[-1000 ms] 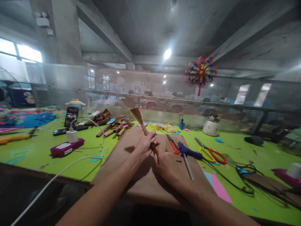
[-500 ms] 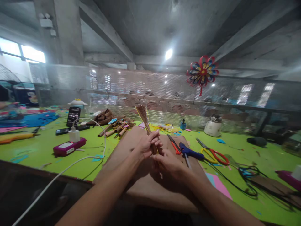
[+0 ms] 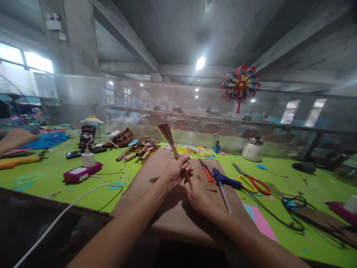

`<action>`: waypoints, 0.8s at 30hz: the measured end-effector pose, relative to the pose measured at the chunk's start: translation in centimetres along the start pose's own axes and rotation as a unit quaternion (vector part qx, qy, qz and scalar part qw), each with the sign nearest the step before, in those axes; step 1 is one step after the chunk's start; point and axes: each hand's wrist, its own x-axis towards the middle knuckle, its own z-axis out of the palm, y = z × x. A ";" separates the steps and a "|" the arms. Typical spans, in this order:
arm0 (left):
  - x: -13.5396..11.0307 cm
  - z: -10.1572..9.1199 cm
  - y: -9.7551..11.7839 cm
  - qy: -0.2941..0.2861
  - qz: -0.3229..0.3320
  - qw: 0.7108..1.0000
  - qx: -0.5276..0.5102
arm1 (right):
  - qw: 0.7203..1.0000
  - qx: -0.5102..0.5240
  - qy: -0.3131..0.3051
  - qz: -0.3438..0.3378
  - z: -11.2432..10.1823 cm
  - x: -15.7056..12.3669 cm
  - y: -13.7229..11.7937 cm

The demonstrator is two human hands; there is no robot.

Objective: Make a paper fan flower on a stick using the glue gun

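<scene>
- The ceiling (image 3: 173,33) is grey and dim.
- One round lamp (image 3: 200,63) up there is very bright, with a fuzzy glow around it.
- The window (image 3: 37,61) on the left is so bright that it is just white.
- Little dots of light shine behind the screen with holes (image 3: 134,123), and everything back there is hazy.
- The green table (image 3: 320,186) is lit well enough to look bright, but under its front edge it is nearly black.
- Dark, soft shadows lie on the brown sheet (image 3: 170,219) under the left hand (image 3: 174,173) and right hand (image 3: 196,193).
- The other person's arm (image 3: 18,139) is smeary.
- Things near the sides look stretched.
</scene>
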 end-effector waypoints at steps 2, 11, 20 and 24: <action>-0.1 0.2 0.1 0.011 -0.004 1.000 0.005 | 0.999 -0.034 -0.003 0.007 -0.1 -0.2 -0.1; 0.5 -1.4 -0.5 0.009 -0.038 0.999 -0.012 | 0.986 0.149 -0.054 0.047 -0.5 0.0 -0.8; -0.4 -0.4 1.2 -0.062 -0.054 0.995 -0.051 | 0.761 0.524 -0.327 0.199 -3.1 0.1 -0.8; -0.2 -0.6 0.8 0.009 -0.027 0.999 -0.019 | 0.894 0.370 -0.194 0.160 -2.0 0.3 -0.1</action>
